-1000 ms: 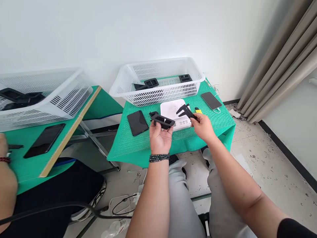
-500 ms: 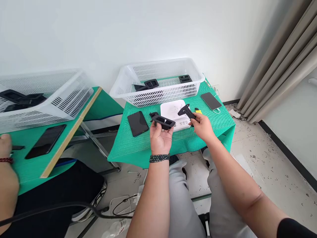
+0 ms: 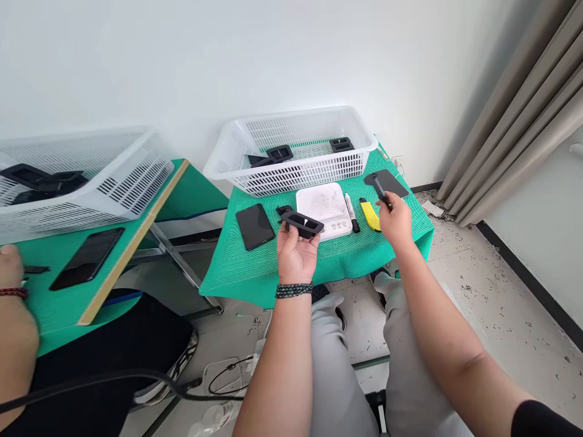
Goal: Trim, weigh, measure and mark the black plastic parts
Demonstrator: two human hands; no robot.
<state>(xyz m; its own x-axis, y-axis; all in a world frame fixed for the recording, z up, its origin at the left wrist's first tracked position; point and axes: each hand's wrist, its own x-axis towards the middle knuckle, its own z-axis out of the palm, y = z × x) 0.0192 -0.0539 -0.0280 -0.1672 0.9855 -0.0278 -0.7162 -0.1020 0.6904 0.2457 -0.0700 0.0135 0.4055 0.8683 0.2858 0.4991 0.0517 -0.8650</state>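
Note:
My left hand (image 3: 297,262) is closed around a black plastic part with a rectangular recessed frame (image 3: 312,226), held above the front of a white digital scale (image 3: 320,200). Closed on the narrow end of a black T-shaped plastic piece (image 3: 379,188), my right hand (image 3: 395,223) hovers over the table's right side. Just left of it lie a yellow-handled tool (image 3: 370,215) and a black-and-white marker (image 3: 351,212). A small crumpled-looking black item (image 3: 283,210) sits beside the scale, partly behind the held frame.
A white plastic basket (image 3: 291,175) with several black parts stands at the back of the green-covered table (image 3: 228,267). Phones lie on the left (image 3: 255,226) and right (image 3: 394,183). At the left table, a co-worker's hand (image 3: 10,266) rests near another phone (image 3: 86,258) and basket (image 3: 132,182).
My right hand has moved right with the T-shaped piece, away from the scale, uncovering the marker and yellow tool. My left hand has barely moved.

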